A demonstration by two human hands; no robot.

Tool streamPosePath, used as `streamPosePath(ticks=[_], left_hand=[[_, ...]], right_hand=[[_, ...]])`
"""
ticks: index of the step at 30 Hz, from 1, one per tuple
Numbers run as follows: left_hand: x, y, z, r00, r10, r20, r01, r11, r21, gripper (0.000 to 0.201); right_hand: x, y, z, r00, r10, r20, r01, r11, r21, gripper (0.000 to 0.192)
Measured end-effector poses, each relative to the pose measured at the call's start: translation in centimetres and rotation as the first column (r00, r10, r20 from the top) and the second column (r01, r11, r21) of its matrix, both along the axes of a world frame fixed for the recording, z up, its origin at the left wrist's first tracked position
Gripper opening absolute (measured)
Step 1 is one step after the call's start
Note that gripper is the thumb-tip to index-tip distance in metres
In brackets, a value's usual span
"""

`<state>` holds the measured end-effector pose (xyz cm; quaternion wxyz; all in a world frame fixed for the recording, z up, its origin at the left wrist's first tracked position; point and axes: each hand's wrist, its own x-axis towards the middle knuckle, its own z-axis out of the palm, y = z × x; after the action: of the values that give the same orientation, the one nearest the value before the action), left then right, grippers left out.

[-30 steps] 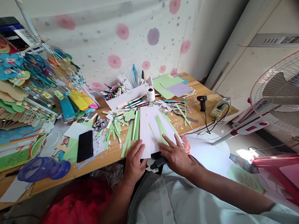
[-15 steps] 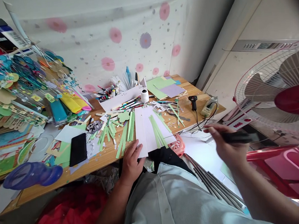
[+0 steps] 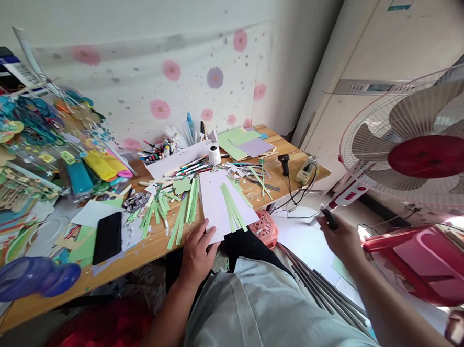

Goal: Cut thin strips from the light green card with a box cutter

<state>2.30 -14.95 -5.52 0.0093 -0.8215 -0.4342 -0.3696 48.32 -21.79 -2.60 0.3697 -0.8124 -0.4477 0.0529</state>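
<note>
My left hand is at the near left corner of a white paper sheet, fingers over its edge and thumb low at the corner, pinching it. The sheet lies over the table's front edge, with a white card and green paper strips on its right side. More green strips lie left of it. Out to the right, away from the table, my right hand is closed around a small black-handled tool; its exact kind I cannot make out.
A phone, a blue plastic vessel and paper scraps lie on the left. Behind are a thread spool and pens. A glue gun and power strip sit right. A fan and red stool stand beyond.
The view has shifted a little right and up. My right hand has turned, so less of the black tool shows. My left hand stays at the white sheet's corner.
</note>
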Motion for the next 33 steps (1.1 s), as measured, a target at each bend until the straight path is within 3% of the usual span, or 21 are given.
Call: streamPosePath(ticks=[5,11,14,17,22,26,33], left_hand=[[0.0,0.1,0.1,1.000,-0.006,-0.010,0.006,0.999,0.044,0.034],[-1.2,-0.1,-1.3,1.000,0.017,-0.018,-0.015,0.998,0.062,0.045],[-1.6,0.0,-1.8,1.000,0.017,-0.003,-0.017,0.999,0.045,0.061],[-1.7,0.2,-1.9,1.000,0.020,-0.003,-0.020,1.000,0.024,0.073],[-1.7,0.2,-1.7,1.000,0.014,-0.009,-0.014,1.000,0.011,0.071],[-1.7,0.1,-1.9,0.999,0.015,-0.032,-0.014,1.000,0.020,0.072],[-1.7,0.1,-2.0,0.999,0.023,-0.024,-0.022,1.000,0.006,0.075]], right_hand=[[-4.0,2.0,-0.2,0.971,0.147,-0.189,-0.168,0.981,-0.100,0.061],[-7.5,6.5,0.9,0.937,0.295,-0.189,-0.314,0.946,-0.082,0.037],[-8.0,9.7,1.5,0.953,0.281,-0.113,-0.295,0.946,-0.136,0.027],[-8.4,13.2,2.2,0.974,0.225,-0.006,-0.218,0.940,-0.263,0.029],[-9.6,17.5,2.9,0.957,0.268,0.113,-0.192,0.874,-0.446,0.042],[-10.4,18.7,2.4,0.921,0.352,0.165,-0.224,0.827,-0.516,0.037],[-10.0,19.4,1.8,0.919,0.366,0.146,-0.244,0.820,-0.517,0.026]])
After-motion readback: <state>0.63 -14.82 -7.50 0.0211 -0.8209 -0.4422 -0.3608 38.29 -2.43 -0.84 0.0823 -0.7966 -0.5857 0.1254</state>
